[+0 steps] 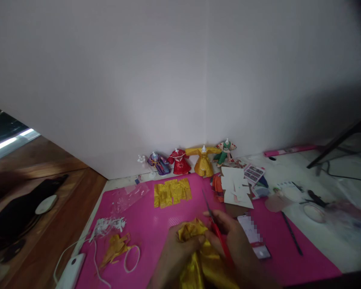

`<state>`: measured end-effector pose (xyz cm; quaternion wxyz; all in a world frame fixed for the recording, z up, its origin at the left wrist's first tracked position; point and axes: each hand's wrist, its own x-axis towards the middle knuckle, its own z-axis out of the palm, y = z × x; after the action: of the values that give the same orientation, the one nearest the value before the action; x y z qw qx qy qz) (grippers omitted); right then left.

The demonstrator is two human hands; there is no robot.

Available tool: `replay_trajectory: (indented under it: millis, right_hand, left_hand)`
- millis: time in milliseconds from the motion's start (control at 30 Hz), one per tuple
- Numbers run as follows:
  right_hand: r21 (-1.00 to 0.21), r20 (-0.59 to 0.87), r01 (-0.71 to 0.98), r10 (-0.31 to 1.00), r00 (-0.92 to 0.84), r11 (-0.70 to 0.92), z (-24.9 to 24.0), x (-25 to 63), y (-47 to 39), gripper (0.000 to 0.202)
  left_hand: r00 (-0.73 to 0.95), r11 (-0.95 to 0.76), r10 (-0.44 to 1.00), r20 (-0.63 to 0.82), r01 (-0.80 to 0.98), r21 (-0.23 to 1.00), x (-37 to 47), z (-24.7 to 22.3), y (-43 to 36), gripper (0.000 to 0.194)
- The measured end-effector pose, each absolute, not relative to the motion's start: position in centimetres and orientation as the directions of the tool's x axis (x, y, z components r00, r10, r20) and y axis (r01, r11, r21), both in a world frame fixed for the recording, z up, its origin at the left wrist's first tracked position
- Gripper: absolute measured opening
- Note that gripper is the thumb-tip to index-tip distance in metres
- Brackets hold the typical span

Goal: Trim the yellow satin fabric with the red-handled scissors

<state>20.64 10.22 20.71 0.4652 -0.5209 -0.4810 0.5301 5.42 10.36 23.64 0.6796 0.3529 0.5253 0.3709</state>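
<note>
Gold shiny fabric [195,269] hangs bunched from my left hand [177,249], whose fingers are closed on its upper edge. My right hand [233,241] grips red-handled scissors [218,233], their blades pointing up and away to the left. The fingertips of my right hand also sit close to the fabric; whether they pinch it I cannot tell. Beyond the hands, cut gold fabric pieces [172,192] lie in a row on the pink mat [147,224]. Gold scraps [117,247] are heaped at the left beside a white ring [132,259].
Small dressed figures, among them a red dress [179,162] and a yellow robe [203,162], line the wall. White card [236,186] lies right of the gold pieces. A phone [254,237] is beside my right hand. White shreds [106,226] and a white power strip [70,273] are at left.
</note>
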Motion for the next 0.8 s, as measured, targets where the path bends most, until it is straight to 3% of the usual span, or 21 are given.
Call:
replay_trajectory:
  millis: [267, 333, 467, 600, 800]
  right_hand:
    - [-0.993, -0.116, -0.007, 0.992, 0.049, -0.116, 20.9, 24.8, 9.1, 0.046]
    - [-0.994, -0.112, -0.018, 0.993, -0.027, -0.112, 19.9, 25.7, 8.6, 0.053]
    - [-0.925, -0.373, 0.095, 0.837, -0.401, -0.367, 17.3, 25.9, 8.7, 0.039]
    - [-0.910, -0.413, 0.160, 0.797, -0.440, -0.383, 15.5, 25.0, 9.2, 0.029]
    - [-0.899, -0.436, 0.199, 0.744, -0.507, -0.391, 15.5, 24.8, 8.3, 0.035]
  left_hand:
    - [0.069, 0.498, 0.865, -0.497, -0.238, 0.834, 4.6, 24.7, 11.0, 0.019]
    - [0.058, 0.509, 0.857, -0.512, -0.244, 0.825, 4.4, 24.7, 11.3, 0.021]
    - [0.064, 0.520, 0.849, -0.524, -0.281, 0.807, 4.0, 24.6, 11.5, 0.031]
    - [0.083, 0.545, 0.834, -0.545, -0.273, 0.793, 3.7, 24.4, 11.3, 0.035]
    - [0.080, 0.536, 0.839, -0.539, -0.297, 0.790, 3.7, 24.4, 11.2, 0.029]
